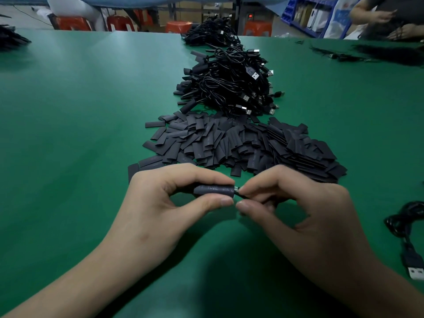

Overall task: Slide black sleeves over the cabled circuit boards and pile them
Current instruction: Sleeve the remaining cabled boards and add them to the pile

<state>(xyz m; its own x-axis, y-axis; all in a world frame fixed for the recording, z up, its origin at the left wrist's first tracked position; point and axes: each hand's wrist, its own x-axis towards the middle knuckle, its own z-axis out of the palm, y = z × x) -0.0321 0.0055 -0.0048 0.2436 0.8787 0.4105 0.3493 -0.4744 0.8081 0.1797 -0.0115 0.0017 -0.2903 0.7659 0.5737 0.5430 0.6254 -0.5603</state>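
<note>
At the far left edge we see a small dark heap (11, 40) on the green table (80, 111), too blurred to name. Nearer to us, the left hand (160, 203) pinches a black sleeve (214, 190) between the thumb and curled forefinger and holds it level just above the table. A thin lead (239, 195) comes out of the sleeve's right end. There the right hand (298, 203) pinches it with thumb and forefinger, its fingertips almost touching those of the left. We cannot tell whether a circuit board sits inside the sleeve.

Just beyond both hands lies a broad heap of loose flat sleeves (241, 143). Behind it stands a taller pile of cabled pieces (229, 88) with USB plugs sticking out. Near the right edge we find a coiled black cable (406, 221) ending in a USB plug (415, 271). At the top right, another person's hands (385, 17) are over the table's far corner.
</note>
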